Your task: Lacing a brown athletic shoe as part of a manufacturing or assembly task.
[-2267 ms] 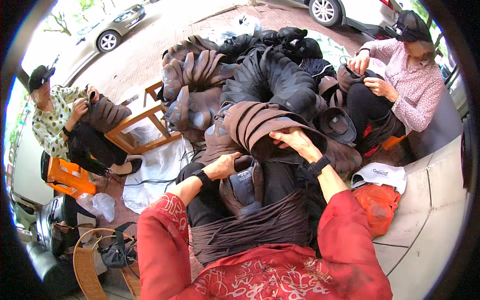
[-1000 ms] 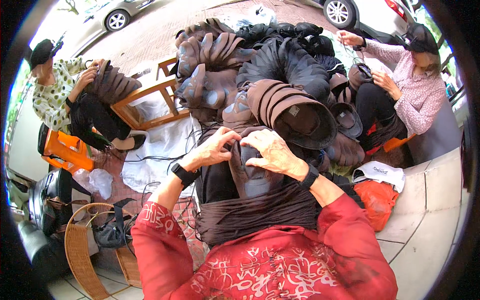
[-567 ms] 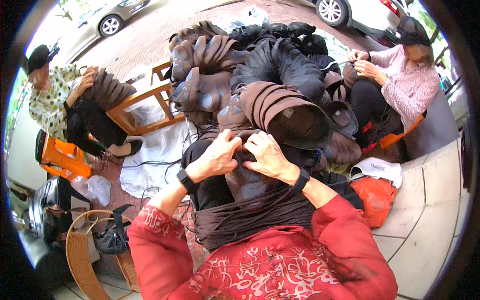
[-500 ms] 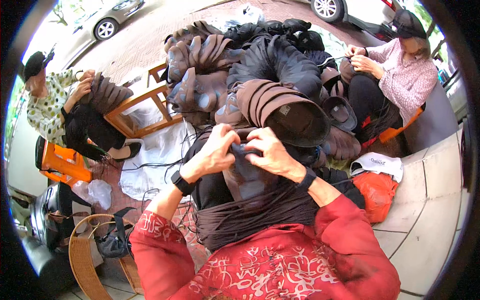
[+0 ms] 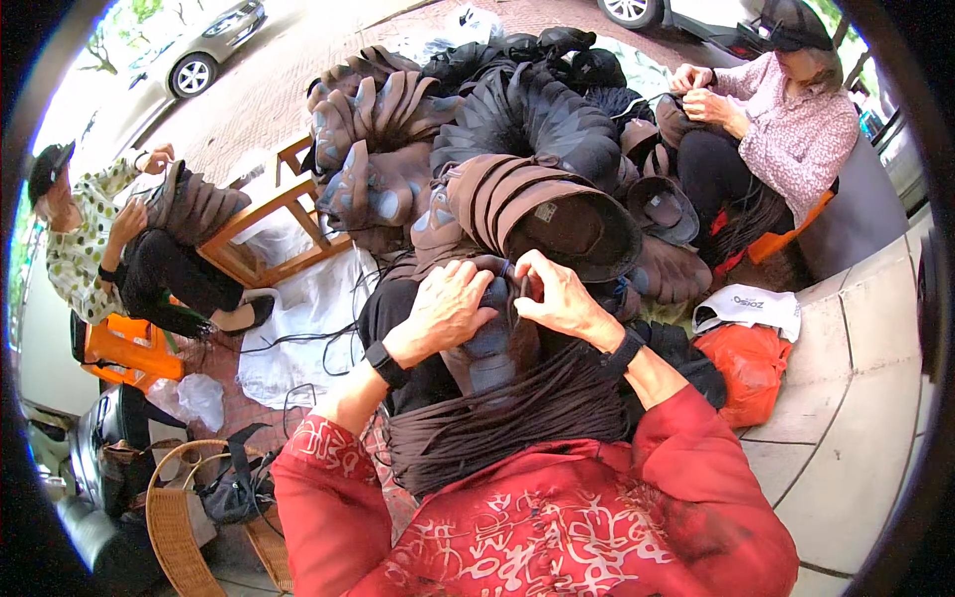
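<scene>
A brown and blue-grey shoe upper (image 5: 489, 348) stands between my knees. My left hand (image 5: 450, 306) lies over its left side, fingers curled round the top edge. At the upper's opening my right hand (image 5: 565, 297) pinches with thumb and forefinger; what is in the pinch, perhaps a lace, is too small to make out. A thick bundle of dark brown laces (image 5: 497, 433) lies across my lap. Just beyond my hands rests a stack of nested brown uppers (image 5: 487, 199), its dark hollow end turned my way.
Behind is a large heap of black uppers (image 5: 537, 119) and brown ones (image 5: 373, 189). A wooden frame (image 5: 269, 239) and white sheet (image 5: 298, 328) are left. Co-workers sit on both sides with uppers in hand. A red bag (image 5: 746, 368) lies right, a wicker chair (image 5: 174, 527) lower left.
My left hand has opened out somewhat and lies flatter over the upper. My right hand has shifted slightly right, its pinch clearer. The left co-worker has raised one hand away from the uppers.
</scene>
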Demonstrator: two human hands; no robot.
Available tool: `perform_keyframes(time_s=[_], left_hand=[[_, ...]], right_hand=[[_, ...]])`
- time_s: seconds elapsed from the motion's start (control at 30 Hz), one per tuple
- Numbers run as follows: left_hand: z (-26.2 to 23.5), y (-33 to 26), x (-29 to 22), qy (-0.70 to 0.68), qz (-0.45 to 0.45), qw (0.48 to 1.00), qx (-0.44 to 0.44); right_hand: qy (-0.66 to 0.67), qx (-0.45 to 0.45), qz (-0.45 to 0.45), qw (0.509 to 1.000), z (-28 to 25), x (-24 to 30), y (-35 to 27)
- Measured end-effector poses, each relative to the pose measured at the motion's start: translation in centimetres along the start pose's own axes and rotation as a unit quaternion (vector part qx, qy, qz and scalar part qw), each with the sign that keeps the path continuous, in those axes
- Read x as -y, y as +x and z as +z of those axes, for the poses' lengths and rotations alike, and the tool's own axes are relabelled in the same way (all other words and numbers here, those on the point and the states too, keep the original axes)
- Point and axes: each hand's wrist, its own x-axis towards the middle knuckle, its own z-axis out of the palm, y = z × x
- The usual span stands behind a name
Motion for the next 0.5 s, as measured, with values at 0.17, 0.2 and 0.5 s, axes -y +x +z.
perform_keyframes(time_s=[0.17, 0.2, 0.5], left_hand=[[0.7, -0.3, 1.1, -0.081, 0.01, 0.996, -0.045], [0.6, -0.2, 1.0, -0.106, -0.031, 0.994, -0.018], [0.5, -0.7, 0.6, -0.272, -0.064, 0.956, -0.089]], right_hand=[[0.022, 0.001, -0.024, 0.999, 0.1, -0.9, -0.1], [0.018, 0.004, -0.033, 0.999, 0.1, -1.1, -0.1], [0.033, 0.017, -0.022, 0.999, -0.4, -2.1, -0.1]])
